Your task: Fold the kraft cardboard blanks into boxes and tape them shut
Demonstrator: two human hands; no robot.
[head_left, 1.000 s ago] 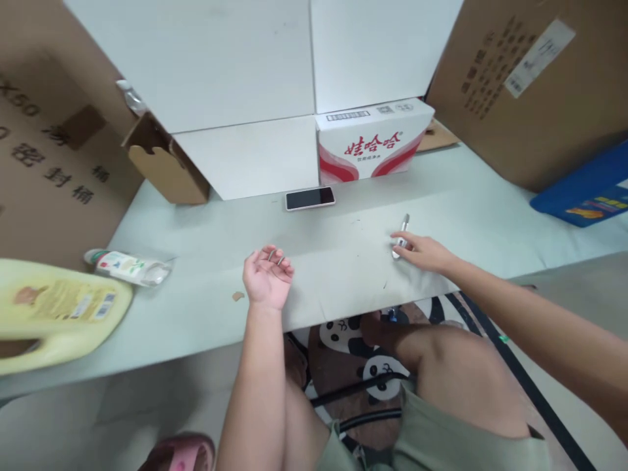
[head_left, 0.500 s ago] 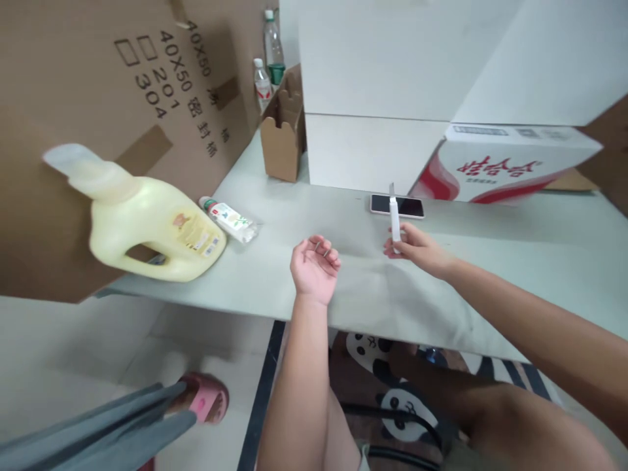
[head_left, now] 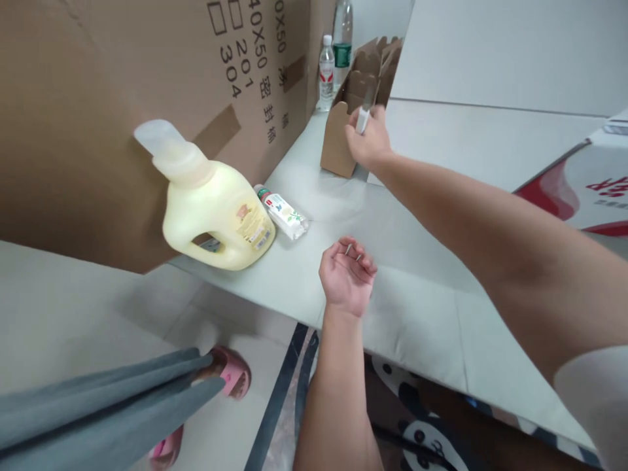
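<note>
While the right hand (head_left: 371, 139) grips a white knife (head_left: 362, 122) by its handle beside the open box (head_left: 337, 140), the blurred blade points up before the box's open top; whether blade or hand touches cardboard cannot be told. Nearer than the box, the left hand (head_left: 347, 280) is turned palm up, fingers loosely curled, its forearm crossing the table's front edge. A broad stretch of table (head_left: 338, 196) lies between that hand and the box. Close behind the box, two bottles (head_left: 326, 73) stand near a big carton (head_left: 108, 144); a white panel (head_left: 461, 134) bounds its right. Nearer and left of the box, a bottle on its side (head_left: 284, 214) lies against a yellow jug (head_left: 223, 203) at the table's edge.
</note>
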